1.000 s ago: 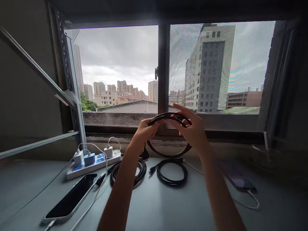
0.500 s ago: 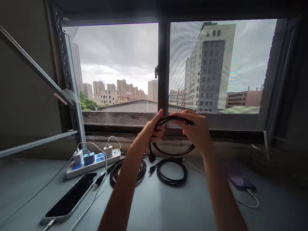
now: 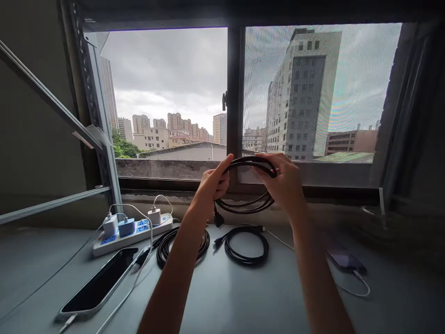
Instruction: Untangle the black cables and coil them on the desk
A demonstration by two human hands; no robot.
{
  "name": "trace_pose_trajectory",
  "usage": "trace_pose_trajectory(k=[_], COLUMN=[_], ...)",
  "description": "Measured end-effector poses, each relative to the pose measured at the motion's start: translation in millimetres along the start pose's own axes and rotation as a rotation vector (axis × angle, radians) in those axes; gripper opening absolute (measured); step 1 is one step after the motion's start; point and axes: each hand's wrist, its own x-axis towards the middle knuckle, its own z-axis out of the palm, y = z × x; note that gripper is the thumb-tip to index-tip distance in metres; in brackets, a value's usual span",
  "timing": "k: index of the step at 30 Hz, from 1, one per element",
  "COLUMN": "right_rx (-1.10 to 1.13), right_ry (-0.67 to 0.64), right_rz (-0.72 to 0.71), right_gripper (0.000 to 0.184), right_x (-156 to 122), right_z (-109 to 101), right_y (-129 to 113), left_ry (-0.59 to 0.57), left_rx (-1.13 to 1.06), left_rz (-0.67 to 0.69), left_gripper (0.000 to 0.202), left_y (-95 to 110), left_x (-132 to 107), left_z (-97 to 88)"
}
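Both my hands hold a coiled black cable [image 3: 247, 204] in the air in front of the window. My left hand [image 3: 212, 184] grips the coil's left side, fingers curled round it; a plug end hangs just below that hand. My right hand [image 3: 283, 182] is closed over the coil's top right. The loops look flattened into an oval. Below them, on the grey table [image 3: 229, 297], lie two more coiled black cables, one on the left [image 3: 163, 248] partly behind my left forearm and one in the middle [image 3: 246, 244].
A white power strip [image 3: 130, 232] with chargers sits at the left, white leads running from it. A phone [image 3: 99, 285] lies near the front left, plugged in. A second phone [image 3: 346, 260] on a white lead lies at the right. A metal shelf frame [image 3: 100, 139] stands left of the window.
The held coil has flattened from a round upright ring into a lower oval. My right hand's fingers, spread a second ago, have closed over the coil's top.
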Motion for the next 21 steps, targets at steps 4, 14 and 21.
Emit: trace_pose_trajectory(k=[4,14,21], right_rx=[0.023,0.242,0.568], right_ry=[0.075,-0.003,-0.208], right_rz=[0.085,0.333,0.397], right_gripper=[0.029,0.047,0.046], right_x=[1,-2,-3], right_z=[-2,-28,-31], right_y=[-5,-43,-56], left_ry=[-0.034,-0.017,-0.112], left_rx=[-0.007,-0.111,-0.187], left_rz=[0.051,0.139,0.06], left_gripper=[0.066,0.068,0.07], left_y=[5,13,5], left_x=[-3,-9,-8], left_z=[-2.1,0.1,7.1])
